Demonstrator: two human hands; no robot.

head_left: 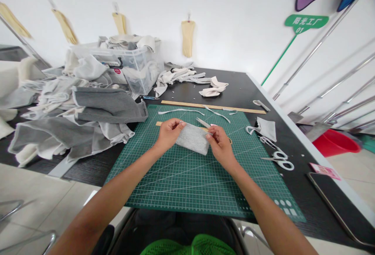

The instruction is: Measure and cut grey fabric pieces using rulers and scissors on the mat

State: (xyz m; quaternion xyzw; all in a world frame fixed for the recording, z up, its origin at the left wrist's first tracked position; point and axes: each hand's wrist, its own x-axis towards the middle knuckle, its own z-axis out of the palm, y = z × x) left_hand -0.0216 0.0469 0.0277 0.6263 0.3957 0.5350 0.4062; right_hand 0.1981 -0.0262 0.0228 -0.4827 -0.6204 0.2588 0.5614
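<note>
A small grey felt-like fabric piece (191,139) is held a little above the green cutting mat (190,177). My left hand (168,133) pinches its upper left edge with closed fingers. My right hand (220,144) grips its right edge, fingers curled together; a thin pale object pokes out by the fingertips, but I cannot make out what it is. A small metal tool (202,122) lies on the mat just beyond the fabric.
Wooden rulers (213,107) and thin fabric strips (181,111) lie at the mat's far side. White-handled scissors (279,159) and a fabric scrap (266,128) are right. Grey and cream cloth piles (88,114) and a plastic bin (129,65) crowd the left. A phone (340,204) lies near the right edge.
</note>
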